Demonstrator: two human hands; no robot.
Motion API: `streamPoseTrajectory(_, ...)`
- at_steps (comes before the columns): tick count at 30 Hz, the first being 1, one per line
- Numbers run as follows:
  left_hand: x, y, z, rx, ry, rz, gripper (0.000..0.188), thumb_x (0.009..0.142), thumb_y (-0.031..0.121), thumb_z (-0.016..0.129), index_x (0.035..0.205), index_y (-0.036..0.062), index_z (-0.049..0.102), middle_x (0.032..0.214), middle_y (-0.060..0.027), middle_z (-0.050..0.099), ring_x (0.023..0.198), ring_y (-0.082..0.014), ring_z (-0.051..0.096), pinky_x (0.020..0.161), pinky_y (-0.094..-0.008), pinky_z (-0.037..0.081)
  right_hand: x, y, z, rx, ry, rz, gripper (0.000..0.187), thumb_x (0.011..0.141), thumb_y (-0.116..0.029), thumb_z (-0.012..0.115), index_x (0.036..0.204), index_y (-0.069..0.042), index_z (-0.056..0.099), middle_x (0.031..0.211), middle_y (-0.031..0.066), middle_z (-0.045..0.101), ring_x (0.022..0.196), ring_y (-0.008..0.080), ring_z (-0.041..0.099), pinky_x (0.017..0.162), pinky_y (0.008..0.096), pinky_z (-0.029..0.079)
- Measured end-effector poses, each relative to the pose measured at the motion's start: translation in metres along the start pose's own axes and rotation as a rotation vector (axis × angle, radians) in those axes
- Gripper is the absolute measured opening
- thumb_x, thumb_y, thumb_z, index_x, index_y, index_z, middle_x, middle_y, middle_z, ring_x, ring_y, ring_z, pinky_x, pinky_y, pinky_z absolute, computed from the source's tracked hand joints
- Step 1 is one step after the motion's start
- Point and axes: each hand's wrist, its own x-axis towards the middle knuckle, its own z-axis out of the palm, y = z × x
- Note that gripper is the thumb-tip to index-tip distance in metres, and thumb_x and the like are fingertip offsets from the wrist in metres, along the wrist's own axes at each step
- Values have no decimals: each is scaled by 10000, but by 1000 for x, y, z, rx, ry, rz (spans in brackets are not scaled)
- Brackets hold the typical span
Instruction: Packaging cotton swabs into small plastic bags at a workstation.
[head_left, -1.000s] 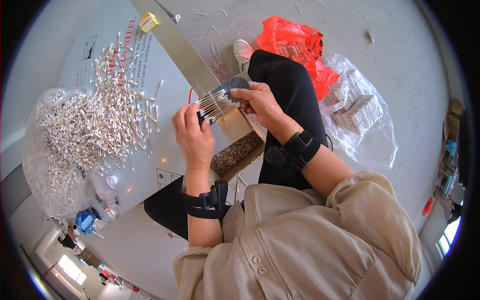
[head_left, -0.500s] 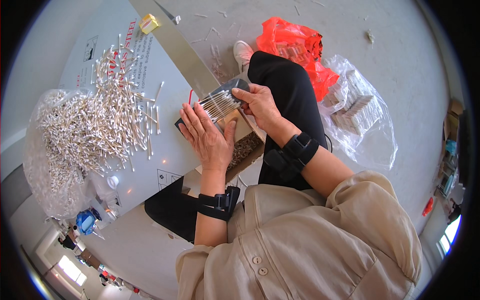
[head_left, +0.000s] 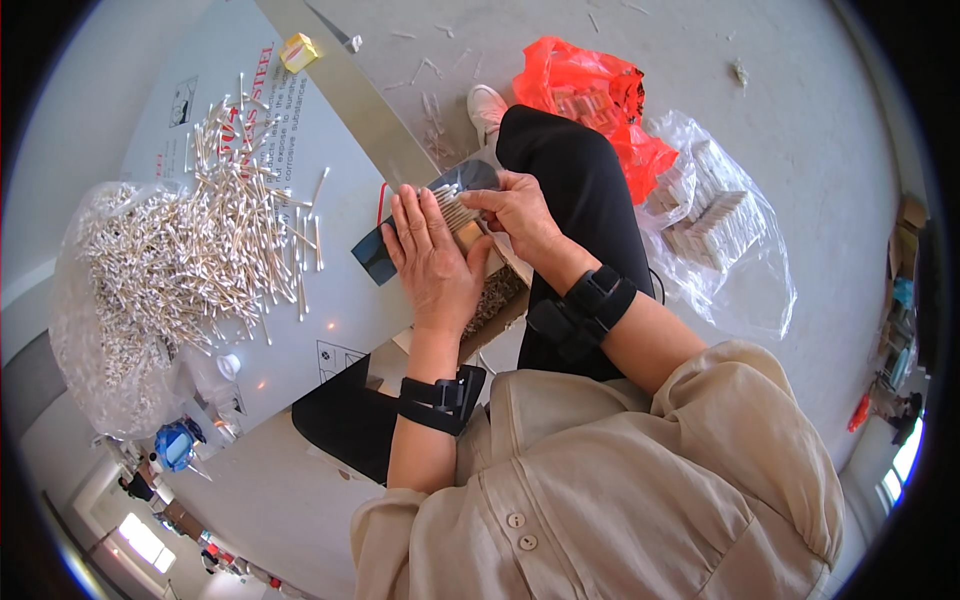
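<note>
A row of cotton swabs (head_left: 450,208) lies on a dark flat piece (head_left: 373,258) above an open cardboard box. Across the swabs rests my left hand (head_left: 437,270), palm down, its fingers stretched out and the thumb apart. My right hand (head_left: 527,218) pinches at the swabs' white tips with thumb and fingers; whether it grips one swab or several cannot be made out. Dark, shiny see-through film (head_left: 472,176) shows just beyond the pinch. Under my hands, the cardboard box (head_left: 500,325) holds a mass of small brownish pieces.
On the grey table (head_left: 335,285) at left, a heap of loose cotton swabs (head_left: 235,225) spills from a clear plastic bag (head_left: 75,345). A small yellow box (head_left: 297,52) sits at its far edge. A red bag (head_left: 570,65) and a clear bag of white packs (head_left: 710,215) lie at right.
My left hand has slid slightly right over the swabs, uncovering more of the dark piece. My right fingers have moved from the film down and left to the swab tips.
</note>
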Motion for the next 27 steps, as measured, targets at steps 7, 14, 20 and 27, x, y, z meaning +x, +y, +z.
streamPoseTrajectory(7,-10,-4,-5,112,-16,80,780,927,523,522,1468,0,315,1542,-206,276,1436,-360,259,1157,-531,166,-13,-13,14,79,-36,-54,164,745,25,753,893,-11,691,785,40,690,656,97,617,570,231,471)
streamPoseTrajectory(14,-9,-6,0,54,26,103,736,952,493,501,1464,-5,323,1533,-219,283,1425,-384,269,1151,-507,217,-6,-6,13,-55,20,-109,108,768,1,732,869,-12,696,773,32,682,637,95,603,558,231,458)
streamPoseTrajectory(20,-10,-5,-2,87,26,131,716,948,463,524,1444,-23,353,1518,-244,296,1409,-410,280,1146,-508,230,-1,-4,17,15,71,-72,76,785,-30,686,823,35,698,742,55,670,619,121,589,561,277,474)
streamPoseTrajectory(27,1,3,-6,106,22,72,651,916,372,587,1388,-44,420,1490,-224,353,1389,-384,326,1118,-501,271,3,-1,11,-16,58,-75,107,720,-9,681,821,13,707,716,49,659,626,120,581,571,271,455)
